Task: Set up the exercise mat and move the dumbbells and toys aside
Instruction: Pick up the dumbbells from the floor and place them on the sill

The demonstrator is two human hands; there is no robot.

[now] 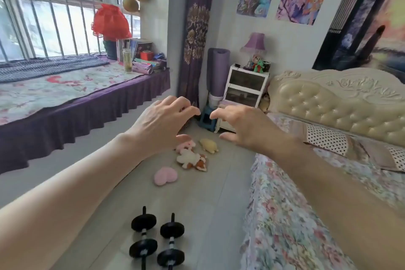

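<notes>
A rolled purple exercise mat (218,70) stands upright in the far corner between the curtain and a white nightstand. Two black dumbbells (143,235) (171,245) lie side by side on the grey floor near me. Farther along the floor lie several plush toys: a pink heart (164,176), a white and brown animal (191,159), a pink one (186,145) and a yellow one (209,145). My left hand (163,124) and my right hand (240,126) are stretched forward above the toys, fingers spread and curled, holding nothing.
A bed (306,204) with a floral cover borders the floor strip on the right. On the left runs a window seat (65,103) with a purple skirt. The white nightstand (245,87) and a small blue stool (208,119) stand at the far end.
</notes>
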